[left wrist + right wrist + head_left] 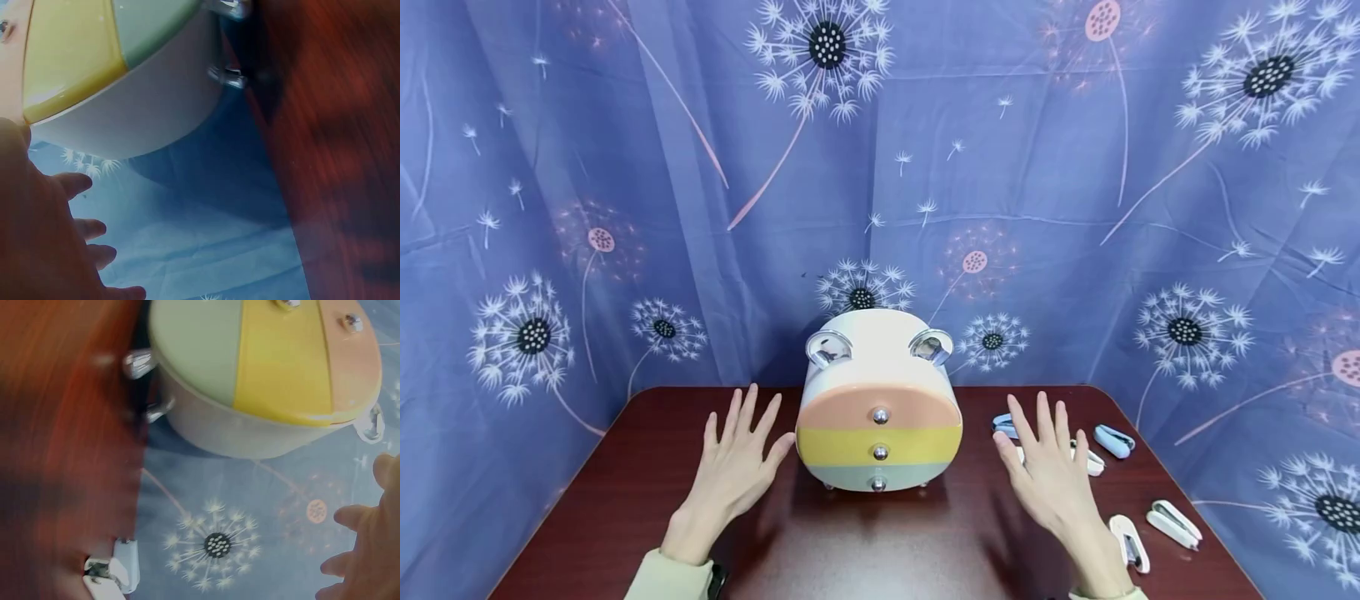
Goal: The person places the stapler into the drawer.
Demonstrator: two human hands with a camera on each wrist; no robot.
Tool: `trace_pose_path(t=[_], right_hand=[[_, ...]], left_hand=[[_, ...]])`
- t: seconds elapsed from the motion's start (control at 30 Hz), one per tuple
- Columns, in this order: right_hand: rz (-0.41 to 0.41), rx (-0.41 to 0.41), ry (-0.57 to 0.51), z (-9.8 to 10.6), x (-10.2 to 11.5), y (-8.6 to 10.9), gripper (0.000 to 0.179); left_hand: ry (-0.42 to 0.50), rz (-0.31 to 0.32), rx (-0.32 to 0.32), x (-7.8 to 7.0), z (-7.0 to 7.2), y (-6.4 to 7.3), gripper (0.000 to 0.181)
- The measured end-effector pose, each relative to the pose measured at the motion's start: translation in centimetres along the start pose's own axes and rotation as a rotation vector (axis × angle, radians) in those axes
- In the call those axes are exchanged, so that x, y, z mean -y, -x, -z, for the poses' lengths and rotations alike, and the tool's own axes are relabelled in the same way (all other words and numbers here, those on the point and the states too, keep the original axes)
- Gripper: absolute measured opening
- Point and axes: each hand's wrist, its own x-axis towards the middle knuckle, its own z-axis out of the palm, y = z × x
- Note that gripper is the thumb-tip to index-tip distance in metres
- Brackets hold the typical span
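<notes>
A small rounded drawer cabinet [880, 446] stands upright in the middle of the table. Its front has a peach, a yellow and a green drawer, each with a silver knob, and two silver ear-like rings top its white body. Left of it hovers my left hand [733, 471], fingers spread; the thumb looks close to the cabinet's side, but contact is unclear. My right hand [1048, 471] is spread on the other side, apart from the cabinet and holding nothing. It partly covers a blue stapler [1004, 426] and a white stapler [1092, 461] behind it.
Further right lie a light blue stapler [1114, 442], a white stapler [1129, 543] and a pale stapler [1174, 524] near the table's right edge. A blue dandelion-print curtain [1000, 183] hangs behind and beside the dark red table [880, 550].
</notes>
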Motion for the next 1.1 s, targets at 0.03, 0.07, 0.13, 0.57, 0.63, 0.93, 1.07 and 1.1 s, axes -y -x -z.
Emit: trace_pose_path(t=[0.03,0.07,0.13,0.57,0.63,0.93,1.07,1.1], right_hand=[[0.004,-0.003,-0.011,0.2,0.2,0.0,0.055],[0.010,-0.005,-0.023,0.4,0.4,0.0,0.055],[0.022,-0.009,-0.042,0.7,0.9,0.0,0.054],[0.097,0.043,-0.125,2.6,4.4,0.2,0.055],[0.123,0.032,-0.131,2.8,5.0,0.2,0.055],[0.252,-0.010,-0.216,2.9,7.8,0.7,0.056],[0.297,-0.049,-0.251,2.9,9.1,0.6,0.056],[0.308,-0.072,-0.268,2.8,9.4,0.5,0.056]], left_hand=[[0.015,0.003,0.004,-0.1,0.1,-0.1,0.059],[0.032,0.006,0.009,-0.2,0.2,-0.1,0.058],[0.066,0.012,0.023,-0.4,0.4,-0.3,0.056],[0.410,0.072,0.091,-0.9,1.1,-1.1,0.048],[0.469,0.081,0.090,-0.9,1.2,-1.2,0.047],[0.737,0.079,0.094,-1.5,1.3,-1.9,0.045],[0.824,0.041,0.083,-1.9,1.4,-2.5,0.048],[0.839,0.038,0.078,-2.0,1.4,-2.7,0.048]])
